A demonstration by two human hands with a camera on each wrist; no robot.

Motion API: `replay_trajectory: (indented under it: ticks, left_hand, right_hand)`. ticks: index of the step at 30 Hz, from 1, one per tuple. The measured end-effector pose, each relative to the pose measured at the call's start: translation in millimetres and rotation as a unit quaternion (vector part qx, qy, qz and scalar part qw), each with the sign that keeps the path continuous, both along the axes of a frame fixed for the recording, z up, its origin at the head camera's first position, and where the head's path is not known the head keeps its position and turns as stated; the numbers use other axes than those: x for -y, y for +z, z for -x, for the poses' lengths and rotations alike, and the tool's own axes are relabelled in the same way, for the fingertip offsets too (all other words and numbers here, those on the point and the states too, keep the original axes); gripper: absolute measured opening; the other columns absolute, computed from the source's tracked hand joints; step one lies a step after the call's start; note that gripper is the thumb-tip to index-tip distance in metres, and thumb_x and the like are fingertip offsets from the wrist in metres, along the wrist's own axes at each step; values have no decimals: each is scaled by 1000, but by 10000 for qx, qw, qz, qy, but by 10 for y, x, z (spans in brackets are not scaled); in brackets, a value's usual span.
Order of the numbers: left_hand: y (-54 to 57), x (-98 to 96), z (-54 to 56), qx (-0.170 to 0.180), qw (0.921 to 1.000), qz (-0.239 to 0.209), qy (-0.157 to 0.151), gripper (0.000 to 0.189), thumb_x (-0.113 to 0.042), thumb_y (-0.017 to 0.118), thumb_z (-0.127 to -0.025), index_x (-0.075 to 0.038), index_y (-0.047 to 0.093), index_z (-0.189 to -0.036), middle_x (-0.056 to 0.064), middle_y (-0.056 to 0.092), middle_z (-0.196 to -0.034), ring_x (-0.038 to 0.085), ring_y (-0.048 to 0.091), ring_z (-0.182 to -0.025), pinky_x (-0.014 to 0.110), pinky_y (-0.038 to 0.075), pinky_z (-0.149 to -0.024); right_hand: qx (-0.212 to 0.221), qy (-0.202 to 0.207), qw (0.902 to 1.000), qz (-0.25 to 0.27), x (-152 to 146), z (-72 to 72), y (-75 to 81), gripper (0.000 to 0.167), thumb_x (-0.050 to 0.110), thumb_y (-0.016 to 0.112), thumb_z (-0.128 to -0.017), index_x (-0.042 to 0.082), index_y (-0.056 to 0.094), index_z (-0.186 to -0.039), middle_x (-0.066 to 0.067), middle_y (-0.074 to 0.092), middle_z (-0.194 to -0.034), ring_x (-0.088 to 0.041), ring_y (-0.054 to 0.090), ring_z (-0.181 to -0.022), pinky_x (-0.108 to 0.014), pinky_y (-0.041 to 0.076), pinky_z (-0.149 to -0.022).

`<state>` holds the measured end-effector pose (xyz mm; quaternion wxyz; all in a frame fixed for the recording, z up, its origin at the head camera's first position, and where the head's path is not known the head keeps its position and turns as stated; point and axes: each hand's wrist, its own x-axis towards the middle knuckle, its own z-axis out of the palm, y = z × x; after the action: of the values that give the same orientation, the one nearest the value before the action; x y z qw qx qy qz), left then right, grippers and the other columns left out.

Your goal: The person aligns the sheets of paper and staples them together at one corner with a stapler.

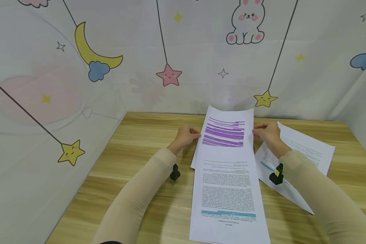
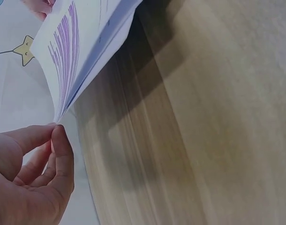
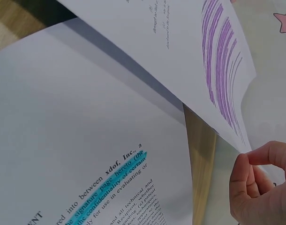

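Note:
A printed sheet with purple-highlighted lines [image 1: 227,135] is lifted at its far end above a stack of pages [image 1: 228,200] lying on the wooden table [image 1: 134,176]. My left hand [image 1: 185,135] pinches the sheet's left edge between thumb and fingers [image 2: 56,140]. My right hand [image 1: 268,134] pinches its right edge [image 3: 248,157]. In the left wrist view the purple-lined sheet [image 2: 68,51] curves up off the table. The right wrist view shows the same sheet [image 3: 213,61] raised over another page with a cyan-highlighted line [image 3: 110,183].
A second printed sheet [image 1: 305,152] with a cyan mark lies on the table under my right forearm. A wall cloth with moon, stars and a rabbit [image 1: 247,20] stands right behind the table. Cloth walls close the left and right sides.

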<state>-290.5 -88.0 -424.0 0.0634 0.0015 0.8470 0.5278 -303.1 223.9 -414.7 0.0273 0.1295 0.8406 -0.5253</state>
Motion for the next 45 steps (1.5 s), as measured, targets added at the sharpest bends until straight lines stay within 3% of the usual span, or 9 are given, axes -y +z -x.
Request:
replay_trajectory:
  ticks: [8, 14, 21, 31, 36, 45]
  left_hand:
    - [28, 18, 36, -88, 9999, -79, 51, 12, -2, 69, -94, 8, 70, -101, 19, 70, -97, 34, 69, -94, 41, 59, -84]
    - [83, 24, 58, -67, 9998, -159, 96, 12, -2, 68, -94, 8, 69, -101, 20, 69, -98, 36, 69, -96, 41, 59, -85]
    - [112, 41, 77, -86, 9994, -311, 101, 12, -1, 68, -93, 9, 69, -100, 20, 68, -97, 35, 69, -94, 43, 59, -86]
    - [176, 73, 103, -59, 9993, -336, 119, 9, -3, 69, -94, 5, 71, -98, 14, 70, -93, 25, 70, -86, 33, 60, -81]
    - [226, 84, 122, -64, 9986, -495, 178, 14, -3, 69, -94, 8, 70, -103, 19, 69, -100, 34, 69, -96, 42, 58, -89]
    - [295, 97, 139, -86, 9981, -579, 189, 17, -4, 68, -94, 8, 69, -106, 21, 69, -103, 37, 68, -100, 46, 56, -92]
  right_hand:
    - [-88, 64, 9999, -50, 18, 20, 82, 33, 8, 66, -95, -8, 60, -123, -21, 60, -117, -11, 67, -71, -28, 59, -83]
    - [-215, 139, 9997, -45, 34, 17, 137, 34, 7, 65, -95, -10, 59, -125, -22, 60, -116, -18, 69, -78, -35, 57, -89]
    - [-321, 131, 9994, 7, 51, 17, 182, 33, 6, 64, -96, -10, 59, -125, -22, 61, -115, -15, 67, -77, -33, 58, -87]
    - [-405, 151, 9990, 90, 72, 31, 247, 35, 6, 63, -96, -10, 58, -126, -21, 60, -115, -25, 67, -90, -34, 57, -89]
    - [-404, 164, 9990, 124, 70, 40, 281, 36, 10, 63, -98, -8, 57, -129, -19, 60, -116, -34, 64, -103, -36, 55, -95]
    - [-612, 130, 9977, 261, 68, 48, 334, 35, 10, 65, -97, -9, 58, -126, -15, 62, -108, -25, 67, -90, -25, 58, -83]
